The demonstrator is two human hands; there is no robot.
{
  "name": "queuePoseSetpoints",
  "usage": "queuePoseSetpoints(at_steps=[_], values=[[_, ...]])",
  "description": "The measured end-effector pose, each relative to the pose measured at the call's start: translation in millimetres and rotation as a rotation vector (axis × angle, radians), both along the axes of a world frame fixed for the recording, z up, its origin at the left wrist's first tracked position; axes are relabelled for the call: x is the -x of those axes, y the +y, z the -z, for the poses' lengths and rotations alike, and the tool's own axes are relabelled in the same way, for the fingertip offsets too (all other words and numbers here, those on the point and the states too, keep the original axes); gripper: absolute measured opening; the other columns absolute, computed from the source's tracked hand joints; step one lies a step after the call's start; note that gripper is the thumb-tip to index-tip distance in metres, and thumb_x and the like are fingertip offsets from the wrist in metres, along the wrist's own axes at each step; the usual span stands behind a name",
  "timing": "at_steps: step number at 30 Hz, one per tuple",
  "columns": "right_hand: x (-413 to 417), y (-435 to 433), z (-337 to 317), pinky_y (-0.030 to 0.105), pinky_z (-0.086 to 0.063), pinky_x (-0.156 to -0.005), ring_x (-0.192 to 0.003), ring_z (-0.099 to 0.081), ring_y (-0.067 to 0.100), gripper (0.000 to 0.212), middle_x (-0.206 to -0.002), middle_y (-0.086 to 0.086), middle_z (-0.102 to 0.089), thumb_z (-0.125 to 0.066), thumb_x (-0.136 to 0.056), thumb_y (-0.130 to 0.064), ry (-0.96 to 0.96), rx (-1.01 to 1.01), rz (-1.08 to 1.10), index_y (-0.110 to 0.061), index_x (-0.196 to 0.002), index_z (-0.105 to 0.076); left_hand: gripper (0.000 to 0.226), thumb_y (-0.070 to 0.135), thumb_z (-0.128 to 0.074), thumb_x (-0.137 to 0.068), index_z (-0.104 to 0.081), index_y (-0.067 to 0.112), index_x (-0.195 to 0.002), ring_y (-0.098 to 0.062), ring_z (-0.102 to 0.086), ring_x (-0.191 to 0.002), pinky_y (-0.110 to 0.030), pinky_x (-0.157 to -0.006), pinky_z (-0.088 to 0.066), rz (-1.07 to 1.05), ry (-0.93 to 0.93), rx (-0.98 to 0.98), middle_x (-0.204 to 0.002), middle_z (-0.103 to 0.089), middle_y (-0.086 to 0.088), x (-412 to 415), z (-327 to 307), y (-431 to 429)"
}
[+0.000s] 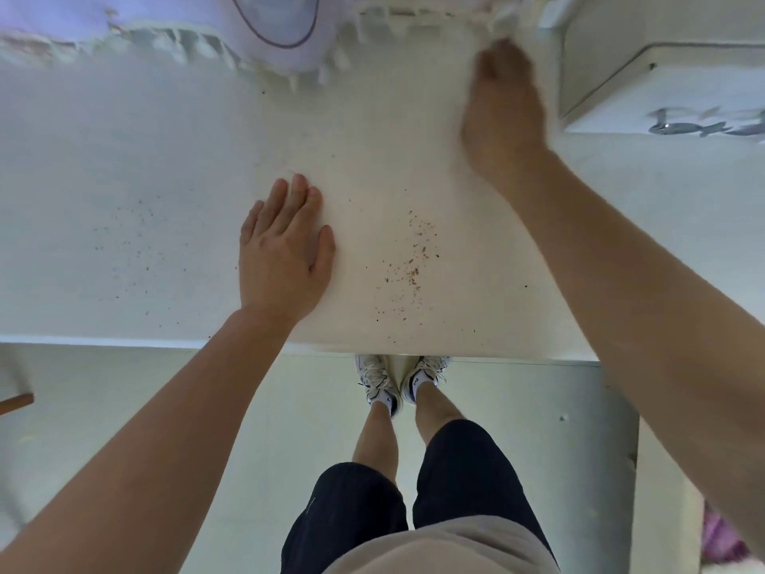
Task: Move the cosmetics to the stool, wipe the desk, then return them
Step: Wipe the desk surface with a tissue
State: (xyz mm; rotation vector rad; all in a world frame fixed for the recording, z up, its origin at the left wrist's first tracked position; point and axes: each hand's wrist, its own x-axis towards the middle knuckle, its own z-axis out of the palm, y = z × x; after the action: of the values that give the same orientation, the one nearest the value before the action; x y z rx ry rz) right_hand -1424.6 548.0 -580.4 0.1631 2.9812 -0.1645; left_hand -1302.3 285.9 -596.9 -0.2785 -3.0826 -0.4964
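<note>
My left hand (285,250) lies flat on the white desk (124,159), fingers straight, grasping nothing. Brown crumbs (410,263) speckle the desk just right of it. Farther right, my right hand (503,113) reaches the desk's far edge, too blurred to tell its grip.

White box (662,89) far right, fish-shaped fitting (699,127) on its front. Tasselled fabric (186,39) blurred along the back. White sneakers (397,381) on pale floor (165,408). Dark shorts (455,482) below.
</note>
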Motion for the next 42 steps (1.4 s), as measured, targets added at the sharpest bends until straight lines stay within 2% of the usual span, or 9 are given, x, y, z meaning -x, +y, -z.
queuePoseSetpoints(at_steps=[2, 4, 11, 15, 20, 24, 33, 36, 42], values=[[7, 16, 1, 0.040, -0.015, -0.122, -0.149, -0.015, 0.036, 0.060, -0.160, 0.025, -0.014, -0.037, -0.095, -0.003, -0.035, -0.050, 0.193, 0.004, -0.152, -0.019, 0.045, 0.026, -0.047, -0.099, -0.049, 0.008, -0.140, -0.026, -0.031, -0.144, -0.043, -0.118, -0.023, 0.000, 0.003, 0.000, -0.151, -0.040, -0.010, 0, 1, 0], [11, 3, 2, 0.044, -0.012, -0.122, -0.149, -0.011, 0.040, 0.064, -0.160, 0.028, -0.011, -0.036, -0.093, -0.003, -0.046, -0.010, 0.192, 0.003, -0.153, -0.015, 0.044, 0.023, -0.046, -0.098, -0.049, 0.008, -0.141, -0.026, -0.030, -0.144, -0.044, -0.117, -0.024, -0.003, 0.000, -0.001, -0.152, -0.040, -0.010, 1, 1, 0], [-39, -58, 1, 0.035, -0.010, -0.122, -0.152, -0.007, 0.025, 0.067, -0.165, 0.010, -0.008, -0.027, -0.091, 0.007, -0.127, 0.214, -0.598, -0.009, -0.155, -0.020, 0.048, 0.017, -0.036, -0.097, -0.045, 0.008, -0.143, -0.027, -0.028, -0.145, -0.046, -0.118, -0.023, -0.024, -0.053, 0.006, -0.153, -0.036, -0.010, 0, -5, 5], [-78, 6, 5, 0.035, -0.009, -0.123, -0.152, -0.008, 0.025, 0.065, -0.165, 0.010, -0.010, -0.035, -0.092, 0.008, -0.102, 0.198, -0.371, -0.007, -0.154, -0.024, 0.049, 0.012, -0.037, -0.097, -0.043, 0.008, -0.145, -0.027, -0.024, -0.146, -0.046, -0.119, -0.020, -0.048, -0.092, 0.000, -0.155, -0.033, -0.010, -1, -8, 10], [-179, 88, 11, 0.050, -0.007, -0.123, -0.152, -0.005, 0.030, 0.058, -0.165, 0.015, -0.003, -0.024, -0.105, -0.035, -0.065, 0.076, -0.009, -0.014, -0.158, -0.010, 0.051, 0.006, -0.037, -0.095, -0.042, 0.007, -0.145, -0.027, -0.024, -0.147, -0.046, -0.120, -0.018, -0.067, -0.101, -0.025, -0.156, -0.032, -0.010, -3, -10, 13], [-223, 102, 13, 0.054, -0.002, -0.122, -0.152, -0.001, 0.033, 0.063, -0.164, 0.018, -0.002, -0.015, -0.103, -0.045, -0.128, 0.029, 0.162, -0.015, -0.158, -0.006, 0.052, 0.006, -0.036, -0.093, -0.042, 0.007, -0.145, -0.029, -0.025, -0.146, -0.047, -0.119, -0.018, -0.052, -0.094, -0.037, -0.155, -0.033, -0.011, -3, -8, 11], [-187, -66, 12, 0.050, -0.002, -0.122, -0.152, 0.002, 0.032, 0.061, -0.165, 0.013, 0.001, -0.019, -0.106, -0.037, -0.074, 0.064, -0.103, -0.008, -0.157, -0.006, 0.055, 0.005, -0.035, -0.094, -0.036, 0.011, -0.149, -0.024, -0.020, -0.148, -0.038, -0.120, -0.014, 0.088, -0.188, -0.035, -0.159, -0.026, -0.006, 9, -12, -12], [-141, -121, 9, 0.048, 0.000, -0.123, -0.152, 0.004, 0.029, 0.058, -0.166, 0.007, 0.003, -0.017, -0.106, -0.035, -0.103, 0.085, -0.161, -0.012, -0.158, -0.003, 0.054, 0.004, -0.037, -0.094, -0.041, 0.013, -0.146, -0.022, -0.030, -0.144, -0.034, -0.118, -0.020, 0.036, -0.207, -0.124, -0.155, -0.036, -0.005, 1, -23, -36], [-125, -61, -4, 0.041, -0.012, -0.122, -0.151, -0.015, 0.026, 0.053, -0.165, 0.008, -0.013, -0.027, -0.106, -0.022, -0.095, 0.024, 0.000, -0.010, -0.156, -0.018, 0.051, 0.002, -0.037, -0.085, -0.055, -0.002, -0.132, -0.032, -0.043, -0.136, -0.047, -0.114, -0.031, 0.266, -0.138, -0.073, -0.142, -0.050, -0.016, -56, -31, -87]])
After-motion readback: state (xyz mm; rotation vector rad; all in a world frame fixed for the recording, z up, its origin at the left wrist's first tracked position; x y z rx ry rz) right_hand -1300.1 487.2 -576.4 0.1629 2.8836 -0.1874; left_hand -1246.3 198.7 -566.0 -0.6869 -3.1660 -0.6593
